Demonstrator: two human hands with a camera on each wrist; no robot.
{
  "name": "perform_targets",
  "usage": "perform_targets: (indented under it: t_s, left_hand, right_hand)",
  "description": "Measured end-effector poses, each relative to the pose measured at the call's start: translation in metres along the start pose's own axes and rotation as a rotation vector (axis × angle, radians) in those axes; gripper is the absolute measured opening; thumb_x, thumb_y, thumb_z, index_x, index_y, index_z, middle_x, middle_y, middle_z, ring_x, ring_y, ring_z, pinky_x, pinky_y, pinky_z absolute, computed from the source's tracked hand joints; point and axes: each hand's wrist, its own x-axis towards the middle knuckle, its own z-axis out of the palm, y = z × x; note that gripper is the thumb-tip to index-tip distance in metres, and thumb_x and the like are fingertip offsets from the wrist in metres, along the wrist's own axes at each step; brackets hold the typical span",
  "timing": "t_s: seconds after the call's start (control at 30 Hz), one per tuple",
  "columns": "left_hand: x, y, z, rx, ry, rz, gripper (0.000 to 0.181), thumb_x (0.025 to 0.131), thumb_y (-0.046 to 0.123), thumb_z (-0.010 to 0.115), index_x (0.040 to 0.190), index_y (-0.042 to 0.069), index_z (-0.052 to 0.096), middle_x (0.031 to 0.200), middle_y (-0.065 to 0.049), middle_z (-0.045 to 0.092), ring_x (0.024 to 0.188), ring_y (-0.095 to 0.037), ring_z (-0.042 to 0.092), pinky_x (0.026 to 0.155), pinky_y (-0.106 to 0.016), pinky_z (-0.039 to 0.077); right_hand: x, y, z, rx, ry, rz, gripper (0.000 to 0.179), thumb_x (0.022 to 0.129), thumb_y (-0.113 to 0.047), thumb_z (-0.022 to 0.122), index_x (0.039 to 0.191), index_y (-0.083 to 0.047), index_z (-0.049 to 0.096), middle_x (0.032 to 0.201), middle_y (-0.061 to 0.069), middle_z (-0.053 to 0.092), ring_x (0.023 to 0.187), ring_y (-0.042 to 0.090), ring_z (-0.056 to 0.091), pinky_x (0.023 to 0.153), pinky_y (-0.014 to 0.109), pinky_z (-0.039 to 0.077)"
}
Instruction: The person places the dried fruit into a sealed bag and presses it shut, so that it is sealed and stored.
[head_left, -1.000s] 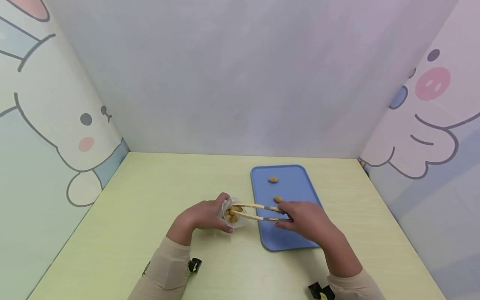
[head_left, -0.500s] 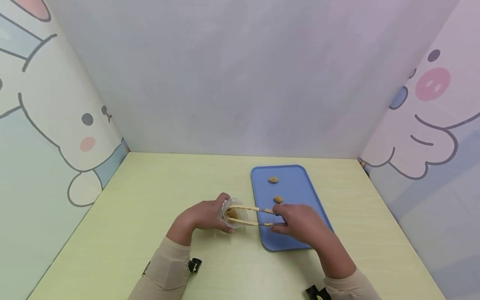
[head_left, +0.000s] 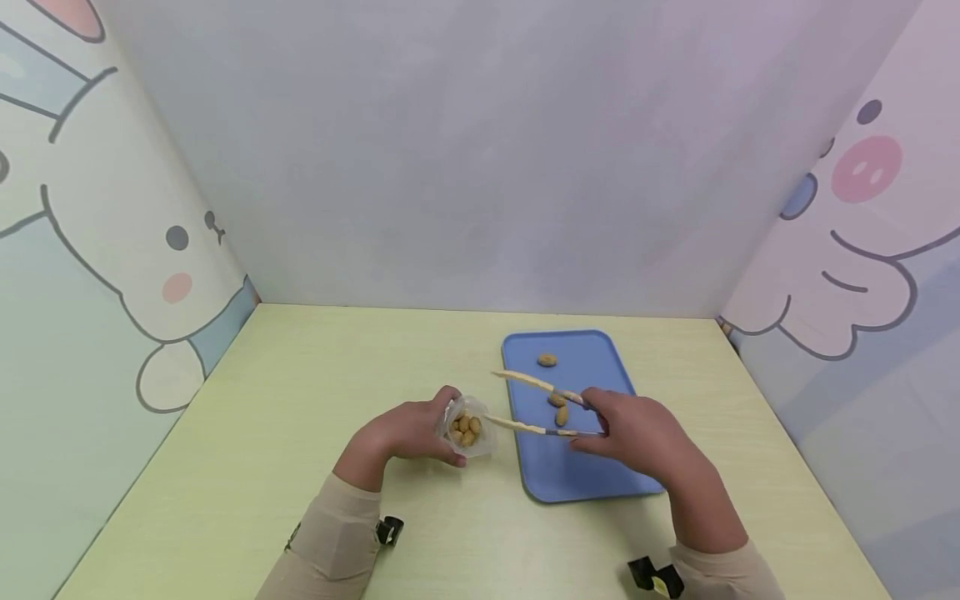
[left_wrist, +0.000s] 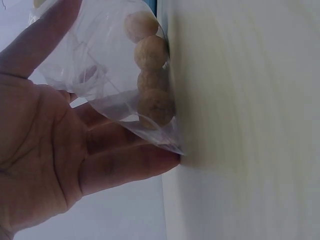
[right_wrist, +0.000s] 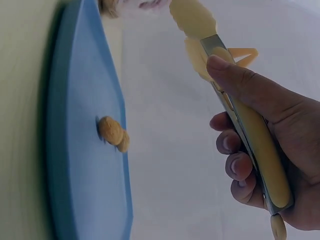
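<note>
My left hand (head_left: 411, 429) holds a clear plastic bag (head_left: 484, 443) from its left side, thumb and fingers round it. Several round tan nuts (left_wrist: 152, 52), walnut-like with a rough shell, lie in the bottom of the bag, close over the table. My right hand (head_left: 637, 432) grips cream-tipped tongs (head_left: 527, 381) by their handles. The tongs' two arms stand wide apart with nothing between the tips; the lower tip is at the bag's mouth. Beneath the tongs, a blue tray (head_left: 577, 479) bears a nut (head_left: 547, 360) at its far end and two more near the middle.
The pale yellow tabletop (head_left: 322, 358) surrounds the tray and bag. A grey wall (head_left: 480, 167) rises at the back, and cartoon-printed panels (head_left: 180, 275) stand at both sides. A black wrist mount (head_left: 388, 531) sits on the left sleeve, another on the right.
The tongs first reached deeper into the bag, then drew back to the right and spread wider. A nut near the tray's middle now shows below the others. The left hand stayed put.
</note>
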Motion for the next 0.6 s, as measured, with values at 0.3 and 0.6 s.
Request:
perform_targets:
  t_s: [0.3, 0.6]
  left_hand:
    - [0.001, 0.002, 0.000, 0.026, -0.003, -0.014, 0.090, 0.069, 0.051, 0.085, 0.136, 0.025, 0.032, 0.097, -0.001, 0.057, 0.082, -0.018, 0.055, 0.077, -0.039, 0.045]
    - [0.000, 0.004, -0.001, 0.025, -0.006, -0.004, 0.090, 0.069, 0.050, 0.085, 0.136, 0.024, 0.032, 0.096, -0.001, 0.057, 0.082, -0.018, 0.055, 0.077, -0.039, 0.045]
  right_hand:
    - [-0.007, 0.024, -0.019, 0.070, -0.052, 0.174, 0.073, 0.065, -0.081, 0.066, 0.094, -0.017, 0.050, 0.070, -0.003, 0.048, 0.057, 0.013, 0.043, 0.051, 0.031, 0.033]
    - [-0.009, 0.037, -0.021, 0.093, -0.116, 0.271, 0.071, 0.068, -0.071, 0.074, 0.097, -0.011, 0.049, 0.074, 0.000, 0.052, 0.064, 0.014, 0.049, 0.056, 0.032, 0.038]
